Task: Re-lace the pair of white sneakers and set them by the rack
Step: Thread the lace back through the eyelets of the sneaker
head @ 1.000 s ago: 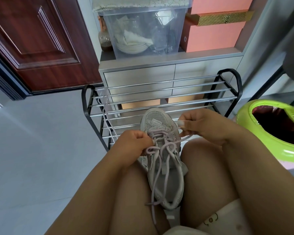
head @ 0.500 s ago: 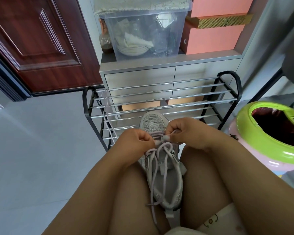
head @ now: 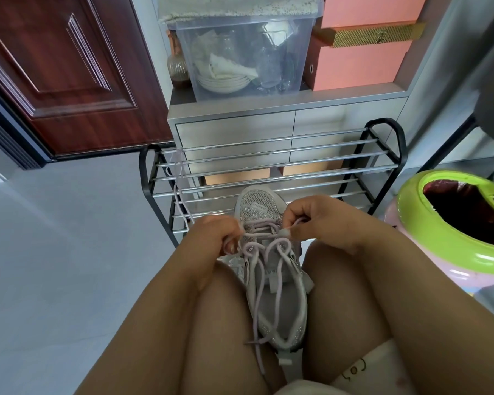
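A white-grey sneaker (head: 271, 303) lies between my thighs, toe pointing away toward the shoe rack (head: 271, 169). Its pale lilac lace (head: 257, 280) runs through the eyelets, with loose loops trailing toward the heel. My left hand (head: 214, 238) pinches the lace at the shoe's left side. My right hand (head: 317, 220) pinches the lace at the upper right eyelets. A second lilac lace (head: 178, 183) hangs over the rack's left end. The other sneaker is not in view.
A black metal shoe rack with chrome bars stands just ahead, against a grey drawer cabinet (head: 234, 129). A clear storage box (head: 246, 52) and orange boxes (head: 360, 58) sit on top. A green-rimmed bin (head: 451, 223) stands at right. A dark red door (head: 63, 69) is at left.
My right hand has drawn in from the right side of the shoe to the upper eyelets beside my left hand. The left hand has stayed on the lace.
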`<state>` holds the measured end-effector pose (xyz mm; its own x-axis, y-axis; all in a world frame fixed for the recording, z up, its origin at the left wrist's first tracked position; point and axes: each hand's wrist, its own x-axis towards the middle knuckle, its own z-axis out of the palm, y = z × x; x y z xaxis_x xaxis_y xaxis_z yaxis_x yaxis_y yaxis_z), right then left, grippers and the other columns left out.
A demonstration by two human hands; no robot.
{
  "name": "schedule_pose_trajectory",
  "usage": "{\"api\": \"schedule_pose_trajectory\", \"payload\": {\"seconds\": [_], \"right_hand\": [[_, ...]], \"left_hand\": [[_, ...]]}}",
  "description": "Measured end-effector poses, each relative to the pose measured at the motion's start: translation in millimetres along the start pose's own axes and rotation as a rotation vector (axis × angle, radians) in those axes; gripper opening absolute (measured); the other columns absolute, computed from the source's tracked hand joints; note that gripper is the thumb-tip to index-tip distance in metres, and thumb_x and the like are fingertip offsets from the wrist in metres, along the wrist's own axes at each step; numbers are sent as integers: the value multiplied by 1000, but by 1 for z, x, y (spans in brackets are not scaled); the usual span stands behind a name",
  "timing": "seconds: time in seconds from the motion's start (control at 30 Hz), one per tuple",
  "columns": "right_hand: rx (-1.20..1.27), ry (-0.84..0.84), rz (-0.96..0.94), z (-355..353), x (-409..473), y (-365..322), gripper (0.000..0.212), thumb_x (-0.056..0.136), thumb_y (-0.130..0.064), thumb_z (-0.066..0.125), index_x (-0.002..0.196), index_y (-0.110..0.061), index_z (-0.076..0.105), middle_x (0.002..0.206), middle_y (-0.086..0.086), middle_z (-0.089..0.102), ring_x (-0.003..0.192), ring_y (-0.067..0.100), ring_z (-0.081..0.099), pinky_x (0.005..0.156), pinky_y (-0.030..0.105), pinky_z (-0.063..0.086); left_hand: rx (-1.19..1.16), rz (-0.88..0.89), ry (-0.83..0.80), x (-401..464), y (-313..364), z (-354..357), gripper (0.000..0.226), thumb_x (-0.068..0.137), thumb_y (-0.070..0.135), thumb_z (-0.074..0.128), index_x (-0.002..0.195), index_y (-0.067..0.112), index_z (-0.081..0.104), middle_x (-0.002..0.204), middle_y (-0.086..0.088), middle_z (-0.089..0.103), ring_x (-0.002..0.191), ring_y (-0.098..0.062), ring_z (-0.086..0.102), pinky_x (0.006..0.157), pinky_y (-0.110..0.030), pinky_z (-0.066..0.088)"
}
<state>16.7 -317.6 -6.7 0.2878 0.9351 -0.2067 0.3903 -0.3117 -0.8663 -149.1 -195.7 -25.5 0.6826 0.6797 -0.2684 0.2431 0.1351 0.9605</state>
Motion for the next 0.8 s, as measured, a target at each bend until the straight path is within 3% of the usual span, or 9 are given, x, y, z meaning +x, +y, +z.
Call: {"api": "schedule_pose_trajectory", "payload": {"seconds": [0.1, 0.2, 0.3, 0.4, 0.47, 0.57, 0.67, 0.8], "right_hand": [[-17, -11, -9, 2, 1, -2, 9, 78, -4, 71, 73, -10, 69, 68, 5, 65, 66, 18, 59, 76, 43, 52], [-35, 1, 4, 2, 2, 0, 9, 78, -6, 72, 72, -11, 69, 69, 6, 66, 67, 18, 59, 77, 44, 52], [-10, 14, 27, 1, 4, 4, 10, 78, -14, 76, 74, -9, 68, 69, 7, 64, 68, 18, 56, 74, 36, 47], [14, 31, 53, -1, 5, 6, 11, 79, -14, 75, 74, -9, 67, 67, 2, 61, 66, 12, 53, 72, 30, 44], [13, 32, 60, -1, 5, 6, 11, 80, -13, 74, 73, -10, 66, 63, -2, 59, 61, 8, 51, 68, 25, 43], [15, 35, 78, -1, 4, 5, 11, 81, -10, 72, 72, -10, 65, 62, -3, 58, 58, 6, 51, 62, 19, 44], [50, 58, 84, 0, 6, 3, 16, 83, -5, 68, 70, -12, 61, 62, 0, 56, 57, 11, 51, 62, 22, 44], [-84, 107, 62, 4, 9, 1, 12, 84, -21, 71, 73, -20, 65, 52, -15, 53, 59, 9, 51, 68, 30, 48]], "left_hand": [[273, 38, -64, -1, -1, 6, 29, 75, 33, 73, 54, 15, 65, 55, -5, 58, 54, -11, 51, 61, -21, 44], [321, 113, -51, -2, -2, 9, 27, 86, 24, 68, 70, 2, 67, 56, -1, 61, 46, -1, 50, 51, -12, 40], [121, 103, -89, -2, -4, 8, 27, 89, 19, 63, 66, 5, 63, 57, -6, 56, 53, -13, 49, 59, -22, 45], [-229, 70, -131, -4, -8, 4, 26, 79, 23, 62, 57, 11, 56, 46, -1, 41, 45, -12, 41, 50, -18, 44], [-346, 57, -155, -5, -9, 2, 24, 77, 23, 61, 57, 9, 54, 44, -1, 39, 47, -15, 44, 52, -22, 46], [-172, 63, -78, -3, -11, 3, 34, 86, 17, 62, 53, 12, 55, 44, -1, 41, 50, -16, 41, 61, -26, 44], [-2, 74, 13, -4, -9, 6, 32, 88, 12, 61, 56, 8, 57, 46, -2, 45, 47, -12, 40, 61, -23, 42], [21, 21, 73, -3, -10, 4, 35, 94, 11, 52, 63, 4, 63, 45, -5, 50, 43, -11, 44, 57, -22, 45]]}}
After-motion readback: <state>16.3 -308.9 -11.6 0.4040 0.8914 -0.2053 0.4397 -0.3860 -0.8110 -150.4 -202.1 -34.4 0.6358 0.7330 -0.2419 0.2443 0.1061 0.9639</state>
